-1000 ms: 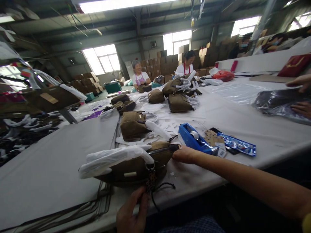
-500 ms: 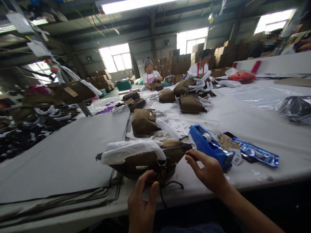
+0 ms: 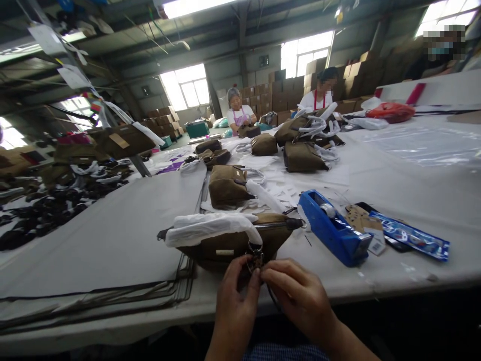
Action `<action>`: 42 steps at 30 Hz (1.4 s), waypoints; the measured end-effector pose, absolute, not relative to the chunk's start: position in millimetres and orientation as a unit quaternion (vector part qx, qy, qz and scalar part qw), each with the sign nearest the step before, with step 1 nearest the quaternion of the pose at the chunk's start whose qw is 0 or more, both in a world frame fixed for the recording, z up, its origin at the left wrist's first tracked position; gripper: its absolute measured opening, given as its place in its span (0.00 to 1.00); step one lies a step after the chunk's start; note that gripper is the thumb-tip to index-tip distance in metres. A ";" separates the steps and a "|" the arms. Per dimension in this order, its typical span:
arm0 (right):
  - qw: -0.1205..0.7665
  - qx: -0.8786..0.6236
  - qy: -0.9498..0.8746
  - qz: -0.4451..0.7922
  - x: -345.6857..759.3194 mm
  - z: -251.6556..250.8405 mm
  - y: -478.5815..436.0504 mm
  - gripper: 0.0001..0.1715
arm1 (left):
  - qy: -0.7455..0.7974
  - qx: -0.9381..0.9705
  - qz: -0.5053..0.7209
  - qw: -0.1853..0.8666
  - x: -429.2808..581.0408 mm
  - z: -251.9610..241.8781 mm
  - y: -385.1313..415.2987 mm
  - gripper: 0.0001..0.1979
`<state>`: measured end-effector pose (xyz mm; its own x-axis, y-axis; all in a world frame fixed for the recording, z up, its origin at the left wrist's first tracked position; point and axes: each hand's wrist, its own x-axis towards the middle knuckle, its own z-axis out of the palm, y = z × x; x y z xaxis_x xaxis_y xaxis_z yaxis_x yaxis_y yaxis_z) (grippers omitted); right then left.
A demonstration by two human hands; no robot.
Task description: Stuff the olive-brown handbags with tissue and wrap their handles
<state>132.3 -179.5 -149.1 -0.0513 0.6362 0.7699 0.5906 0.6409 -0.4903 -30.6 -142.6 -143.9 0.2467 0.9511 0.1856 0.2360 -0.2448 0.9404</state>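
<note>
A brown handbag sits on the table in front of me, its handle wrapped in white paper and a zipper running along the top. From a metal ring on its front hangs a small patterned tag with a dark cord. My left hand pinches this hang tag from the left. Close against it, my right hand has its fingers pressed together at the tag's lower right, where the cord hangs; what exactly sits between those fingertips is hidden.
Right of the bag stands a blue tape dispenser. Beyond it lie cardboard tags and a blue plastic packet. Stacked flat sheets cover the left side. More brown bags stand farther back, where two people work.
My right hand has come from the bag's right end down and left to the hang tag. My left hand has moved right and closed on the tag. The view has shifted slightly.
</note>
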 end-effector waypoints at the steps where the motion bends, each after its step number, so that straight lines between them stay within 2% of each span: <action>1: 0.535 -0.421 -0.733 0.014 132.4 -151.5 -181.6 0.18 | 0.436 0.654 0.425 0.450 -30.4 -142.7 -143.2 0.16; 6: 0.511 -0.425 -0.747 0.008 136.9 -157.7 -184.3 0.17 | 0.393 0.590 0.444 0.548 -26.6 -131.7 -146.2 0.16; 10: 0.549 -0.450 -0.704 0.033 135.6 -164.4 -187.1 0.20 | 0.394 0.515 0.452 0.613 -24.5 -131.0 -146.3 0.22; 12: 0.583 -0.494 -0.640 0.078 132.7 -168.7 -188.7 0.21 | 0.403 0.540 0.432 0.599 -25.0 -137.2 -143.4 0.24; 16: 0.614 -0.536 -0.526 0.241 127.4 -173.1 -187.0 0.20 | 0.435 0.623 0.423 0.494 -28.8 -153.7 -136.1 0.21; 20: 0.613 -0.531 -0.500 0.304 125.4 -171.5 -180.4 0.18 | 0.455 0.611 0.417 0.496 -30.8 -157.9 -134.5 0.22; 26: 0.599 -0.543 -0.529 0.258 120.6 -170.7 -175.0 0.02 | 0.447 0.609 0.415 0.507 -25.2 -151.1 -141.4 0.23; 31: 0.575 -0.499 -0.616 0.200 134.9 -168.2 -177.3 0.06 | 0.472 0.559 0.411 0.545 -31.4 -171.4 -132.2 0.26; 34: 0.565 -0.522 -0.623 0.140 162.6 -159.4 -183.0 0.14 | 0.474 0.491 0.429 0.591 -35.6 -184.7 -115.2 0.28; 37: 0.561 -0.583 -0.587 0.032 198.3 -146.9 -180.6 0.11 | 0.454 0.402 0.479 0.635 -33.8 -185.2 -100.2 0.31; 42: 0.454 -0.654 -0.604 -0.034 250.6 -124.0 -128.7 0.10 | 0.451 0.341 0.498 0.658 -22.9 -178.1 -95.8 0.35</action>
